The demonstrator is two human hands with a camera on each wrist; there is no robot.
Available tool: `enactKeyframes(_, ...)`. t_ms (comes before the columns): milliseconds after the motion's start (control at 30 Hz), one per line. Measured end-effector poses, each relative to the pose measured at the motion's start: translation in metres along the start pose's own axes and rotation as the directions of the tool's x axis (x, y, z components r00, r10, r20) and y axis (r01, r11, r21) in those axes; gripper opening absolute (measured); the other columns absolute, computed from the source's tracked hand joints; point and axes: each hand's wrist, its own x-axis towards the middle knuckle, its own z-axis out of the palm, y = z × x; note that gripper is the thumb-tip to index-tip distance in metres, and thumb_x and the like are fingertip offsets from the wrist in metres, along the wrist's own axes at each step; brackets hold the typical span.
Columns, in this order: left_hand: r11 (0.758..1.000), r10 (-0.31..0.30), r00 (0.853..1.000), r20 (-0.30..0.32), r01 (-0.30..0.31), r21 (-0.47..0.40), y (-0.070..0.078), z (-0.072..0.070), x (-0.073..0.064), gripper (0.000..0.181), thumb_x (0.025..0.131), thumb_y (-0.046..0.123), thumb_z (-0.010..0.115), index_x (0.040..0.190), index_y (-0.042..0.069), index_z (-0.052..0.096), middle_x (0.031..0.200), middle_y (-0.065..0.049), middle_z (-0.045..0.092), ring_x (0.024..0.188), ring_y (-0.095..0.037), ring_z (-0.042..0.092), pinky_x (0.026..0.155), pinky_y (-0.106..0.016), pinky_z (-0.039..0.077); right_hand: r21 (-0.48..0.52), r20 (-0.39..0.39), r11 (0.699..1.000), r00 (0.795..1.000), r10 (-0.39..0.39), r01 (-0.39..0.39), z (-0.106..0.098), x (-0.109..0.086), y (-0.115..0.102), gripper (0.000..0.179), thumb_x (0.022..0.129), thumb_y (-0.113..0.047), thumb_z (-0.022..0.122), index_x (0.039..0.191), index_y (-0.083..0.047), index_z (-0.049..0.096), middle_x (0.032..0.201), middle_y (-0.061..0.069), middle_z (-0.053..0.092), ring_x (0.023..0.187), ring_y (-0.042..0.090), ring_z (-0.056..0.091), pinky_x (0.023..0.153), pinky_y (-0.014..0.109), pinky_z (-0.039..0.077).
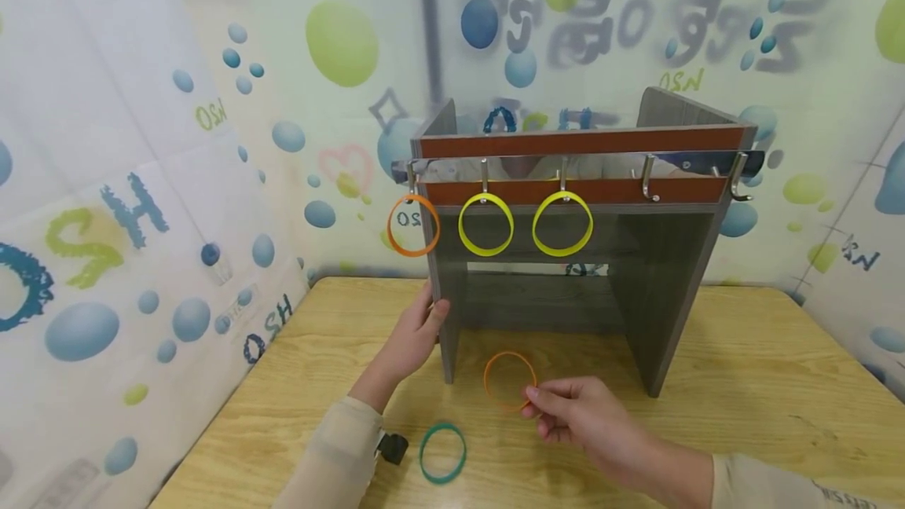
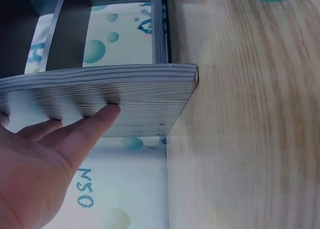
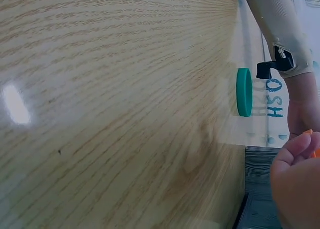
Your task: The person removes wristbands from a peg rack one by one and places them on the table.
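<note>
My right hand (image 1: pixel 583 419) pinches an orange ring (image 1: pixel 509 353) between thumb and fingertips, low in front of a grey wooden shelf unit (image 1: pixel 682 289). In the right wrist view only a sliver of that ring shows past the fingers. My left hand (image 1: pixel 413 332) touches the unit's left side panel; in the left wrist view its outstretched fingers (image 2: pixel 95 129) rest against the outer face. Another orange ring (image 1: pixel 413 254) and two yellow rings, one (image 1: pixel 486 254) left of the other (image 1: pixel 563 254), hang from hooks on a metal rail (image 1: pixel 608 167). A green ring (image 3: pixel 244 92) sits on the table.
Two hooks at the rail's right end, one hook (image 1: pixel 646 179) left of the other (image 1: pixel 738 179), carry no ring. The unit stands on a wood-grain table (image 1: pixel 763 415) before a patterned wall covering (image 1: pixel 339 116). A black device (image 1: pixel 392 448) is strapped to the left wrist.
</note>
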Motion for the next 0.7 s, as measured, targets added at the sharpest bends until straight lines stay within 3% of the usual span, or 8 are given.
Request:
enactKeyframes(267, 0.996, 0.015, 1.0, -0.012, -0.014, 0.091, 0.002, 0.002, 0.0, 0.061, 0.117, 0.044, 0.037, 0.172, 0.037, 0.013, 0.161, -0.024, 0.05, 0.12, -0.044, 0.071, 0.084, -0.042, 0.067, -0.027, 0.076, 0.999, 0.997, 0.03, -0.028, -0.002, -0.002, 0.013, 0.038, 0.109, -0.022, 0.063, 0.122, 0.013, 0.068, 0.095, 0.001, 0.073, 0.077, 0.009, 0.061, 0.072, 0.022, 0.057)
enactKeyframes(700, 0.997, 0.015, 1.0, -0.026, -0.013, 0.074, -0.002, 0.001, -0.001, 0.061, 0.117, 0.043, 0.038, 0.172, 0.038, 0.014, 0.16, -0.024, 0.051, 0.123, -0.05, 0.068, 0.085, -0.045, 0.067, -0.041, 0.107, 0.994, 0.989, 0.106, -0.103, -0.002, -0.002, 0.04, 0.026, 0.109, -0.017, 0.062, 0.109, 0.007, 0.073, 0.086, -0.003, 0.073, 0.068, 0.003, 0.062, 0.065, 0.02, 0.056)
